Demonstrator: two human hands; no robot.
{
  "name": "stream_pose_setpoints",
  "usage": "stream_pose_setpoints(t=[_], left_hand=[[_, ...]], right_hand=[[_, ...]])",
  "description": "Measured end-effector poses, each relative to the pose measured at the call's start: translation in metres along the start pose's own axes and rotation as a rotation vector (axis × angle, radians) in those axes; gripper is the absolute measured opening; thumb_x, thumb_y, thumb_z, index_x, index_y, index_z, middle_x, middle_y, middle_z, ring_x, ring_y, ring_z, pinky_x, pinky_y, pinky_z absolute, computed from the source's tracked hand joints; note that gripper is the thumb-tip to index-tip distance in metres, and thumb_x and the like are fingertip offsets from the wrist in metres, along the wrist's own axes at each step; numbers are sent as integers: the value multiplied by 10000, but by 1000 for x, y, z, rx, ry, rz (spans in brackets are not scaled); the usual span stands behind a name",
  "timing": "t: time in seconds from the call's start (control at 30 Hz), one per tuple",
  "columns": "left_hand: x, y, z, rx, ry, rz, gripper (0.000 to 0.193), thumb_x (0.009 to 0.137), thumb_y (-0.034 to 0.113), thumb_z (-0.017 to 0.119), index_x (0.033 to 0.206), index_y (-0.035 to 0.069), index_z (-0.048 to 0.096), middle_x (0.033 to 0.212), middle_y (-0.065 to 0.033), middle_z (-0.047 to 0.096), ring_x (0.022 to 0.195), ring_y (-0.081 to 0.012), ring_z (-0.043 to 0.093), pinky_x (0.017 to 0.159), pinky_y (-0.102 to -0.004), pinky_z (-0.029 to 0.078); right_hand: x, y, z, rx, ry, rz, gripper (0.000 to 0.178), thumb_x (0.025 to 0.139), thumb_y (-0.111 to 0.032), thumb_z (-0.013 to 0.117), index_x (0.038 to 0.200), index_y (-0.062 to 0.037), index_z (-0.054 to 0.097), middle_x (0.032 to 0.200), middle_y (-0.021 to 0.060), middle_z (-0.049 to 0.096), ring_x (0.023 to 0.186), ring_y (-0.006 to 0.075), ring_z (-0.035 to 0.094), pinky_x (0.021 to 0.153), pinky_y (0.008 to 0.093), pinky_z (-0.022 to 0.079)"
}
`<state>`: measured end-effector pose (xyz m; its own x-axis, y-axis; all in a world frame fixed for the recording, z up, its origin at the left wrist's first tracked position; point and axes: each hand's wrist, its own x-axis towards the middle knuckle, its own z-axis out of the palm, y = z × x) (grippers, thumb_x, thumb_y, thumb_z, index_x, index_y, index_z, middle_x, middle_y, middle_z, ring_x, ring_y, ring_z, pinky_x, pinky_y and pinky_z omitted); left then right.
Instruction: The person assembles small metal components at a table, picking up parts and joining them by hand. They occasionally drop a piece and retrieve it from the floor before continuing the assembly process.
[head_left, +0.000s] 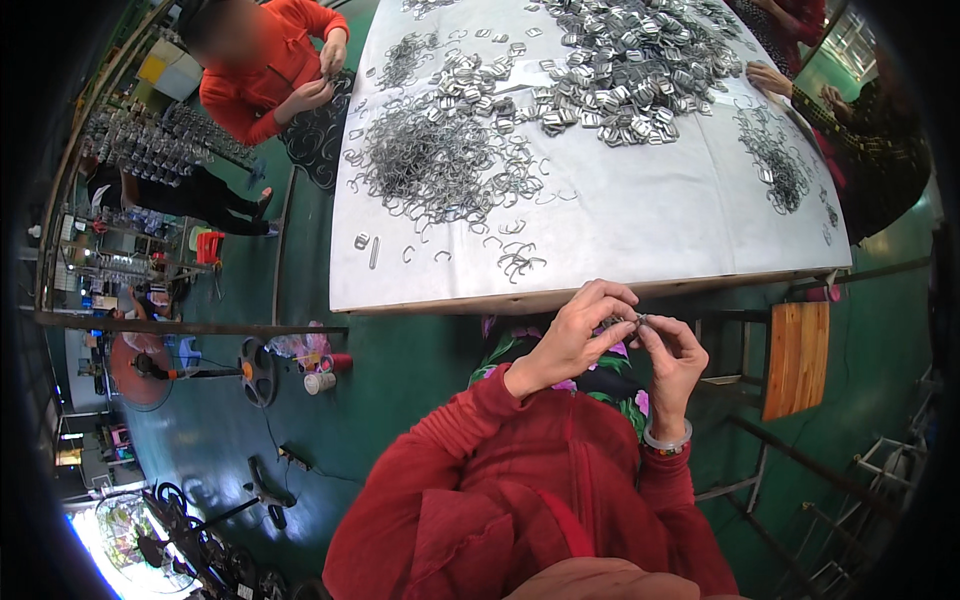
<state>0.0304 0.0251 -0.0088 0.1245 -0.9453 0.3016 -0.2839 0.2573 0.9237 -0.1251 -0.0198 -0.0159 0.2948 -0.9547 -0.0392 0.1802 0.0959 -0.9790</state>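
Just off the near edge of the white-covered table point(640, 240), my two hands meet over my lap. My left hand point(575, 338) is closed, its thumb and fingers pinching small grey metal pieces point(641, 320). From the other side, my right hand point(675, 358) pinches the same spot with thumb and forefinger. The pieces are too small and too covered to tell their exact shape. Nearest on the table lie a few loose C-shaped metal hooks point(518, 262). Beyond them spreads a large heap of such hooks point(430, 155).
A big pile of flat metal buckles point(625, 70) covers the far middle. More hooks point(775, 165) lie at the right. A person in orange point(265, 75) works at the left side; other people sit at the right point(870, 150). A wooden stool point(797, 360) stands right, a fan point(140, 368) left.
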Motion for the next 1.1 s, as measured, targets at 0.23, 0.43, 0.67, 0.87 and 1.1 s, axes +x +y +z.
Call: stream_pose_setpoints(t=[0.23, 0.43, 0.67, 0.87, 1.1], left_hand=[[-2, -7, 4, -112, 3, -26, 81, 854, 18, 578, 933, 2, 575, 1068, -119, 614, 953, -216, 603, 829, -312, 478], [8, -16, 0, -143, -90, -68, 77, 853, -11, 568, 921, 10, 596, 973, -91, 659, 943, -225, 618, 911, -362, 439], [21, -27, -1, -129, -65, -105, 111, 848, -39, 555, 938, 6, 603, 947, -95, 664, 934, -195, 620, 921, -384, 440], [16, -39, 7, -517, -28, -357, 89, 920, 48, 517, 974, -22, 533, 1015, -150, 640, 938, -181, 596, 854, -298, 470], [23, -37, -6, -565, 126, -423, 100, 907, 64, 565, 966, -14, 545, 978, -150, 662, 863, -156, 632, 836, -279, 489]], right_hand=[[8, -5, -1, -209, -151, -220, 175, 774, 123, 607, 918, 33, 653, 959, 102, 603, 747, 126, 605, 616, 210, 507], [122, -21, -9, -401, -11, -302, 168, 882, 1, 559, 1021, 11, 652, 835, 83, 648, 717, 117, 614, 609, 234, 484], [346, 95, 41, -1239, -170, -750, 356, 791, 39, 477, 1145, 41, 515, 1110, 203, 568, 1083, 363, 512, 976, 428, 388], [315, 113, 4, -1277, -301, -829, 102, 794, -31, 455, 865, -26, 528, 882, 144, 566, 875, 319, 532, 804, 404, 449], [237, 98, -15, -1268, -325, -757, 81, 797, -42, 494, 853, -7, 540, 857, 161, 593, 902, 324, 558, 792, 396, 471]])
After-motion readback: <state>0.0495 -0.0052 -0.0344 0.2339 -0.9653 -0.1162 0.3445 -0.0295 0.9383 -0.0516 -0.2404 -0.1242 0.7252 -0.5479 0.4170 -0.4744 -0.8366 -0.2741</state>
